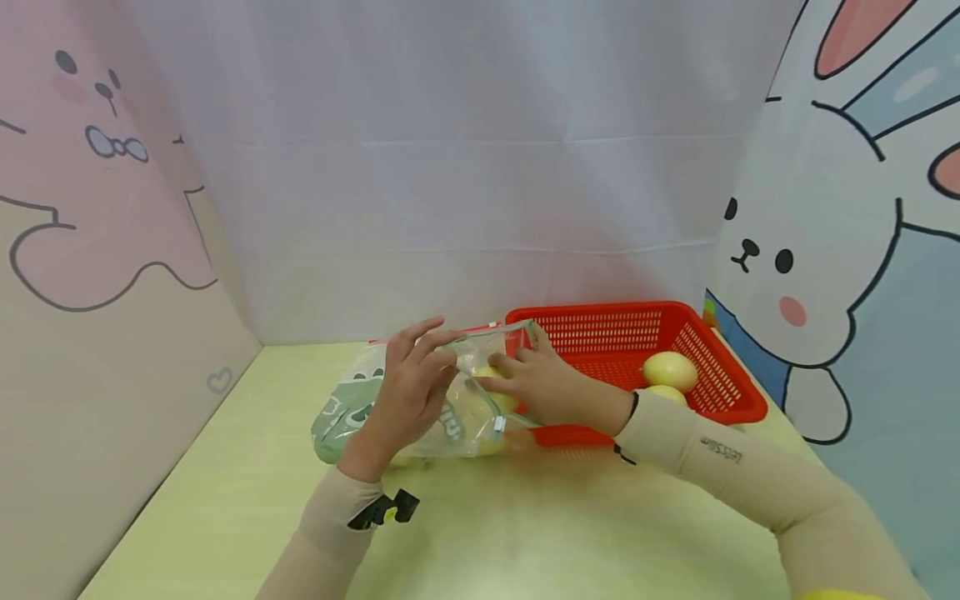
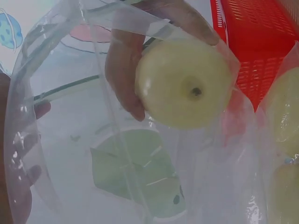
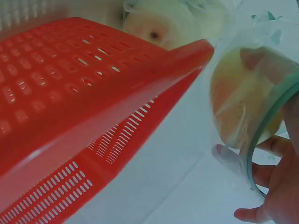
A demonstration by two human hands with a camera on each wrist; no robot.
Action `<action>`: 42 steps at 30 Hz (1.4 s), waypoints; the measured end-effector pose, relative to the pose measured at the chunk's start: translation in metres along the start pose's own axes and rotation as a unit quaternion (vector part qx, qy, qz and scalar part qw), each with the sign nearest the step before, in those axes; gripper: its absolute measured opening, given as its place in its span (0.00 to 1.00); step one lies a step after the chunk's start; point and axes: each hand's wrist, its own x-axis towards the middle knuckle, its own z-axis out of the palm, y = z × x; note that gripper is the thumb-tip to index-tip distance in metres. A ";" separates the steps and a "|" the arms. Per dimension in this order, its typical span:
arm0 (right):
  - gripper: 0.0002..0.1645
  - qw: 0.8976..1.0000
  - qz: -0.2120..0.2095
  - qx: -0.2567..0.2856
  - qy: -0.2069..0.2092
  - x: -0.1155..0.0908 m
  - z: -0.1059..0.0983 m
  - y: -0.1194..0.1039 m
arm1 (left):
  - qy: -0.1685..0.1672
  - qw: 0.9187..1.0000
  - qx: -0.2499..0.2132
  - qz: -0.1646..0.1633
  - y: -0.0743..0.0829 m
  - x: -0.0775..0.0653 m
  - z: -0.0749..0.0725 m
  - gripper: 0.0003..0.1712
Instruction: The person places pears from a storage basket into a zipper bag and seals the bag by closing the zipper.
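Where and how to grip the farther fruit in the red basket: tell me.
Grip the farther fruit round its middle, probably from above: it is rounded, its top uncovered, the red basket's wall rises to its right, and the nearer fruit sits in front.

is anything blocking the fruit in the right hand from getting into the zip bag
Nothing visible blocks it. The right hand holds the pale yellow fruit inside the open mouth of the zip bag; the red basket stands to one side, not between them.
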 end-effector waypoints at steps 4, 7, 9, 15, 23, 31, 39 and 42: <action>0.40 0.999 0.009 -0.018 -0.026 0.003 -0.003 0.001 | 0.015 1.000 -0.001 0.004 -0.003 0.002 -0.004 0.14; 0.43 0.999 0.020 -0.026 -0.032 0.005 -0.006 0.004 | 0.027 1.000 -0.005 0.003 -0.007 0.003 -0.007 0.12; 0.43 0.999 0.023 -0.034 -0.031 0.005 -0.008 0.006 | 0.030 1.000 -0.010 0.000 -0.009 0.002 -0.007 0.10; 0.40 0.998 0.031 -0.045 -0.041 0.002 -0.011 0.014 | 0.018 1.000 -0.014 -0.004 -0.010 0.001 -0.006 0.10; 0.33 0.999 -0.027 -0.026 0.038 -0.008 -0.005 0.022 | 0.023 1.000 -0.010 -0.005 -0.007 0.002 -0.001 0.12; 0.33 0.981 -0.122 -0.007 0.149 -0.038 0.000 0.047 | 0.006 1.000 -0.004 -0.013 -0.007 0.004 0.008 0.12; 0.41 0.984 -0.123 0.011 0.126 -0.074 -0.004 0.074 | -0.004 1.000 0.003 -0.014 -0.005 0.005 0.011 0.12; 0.41 0.991 -0.091 0.016 0.092 -0.088 -0.004 0.083 | -0.008 1.000 0.006 -0.016 -0.006 0.003 0.011 0.13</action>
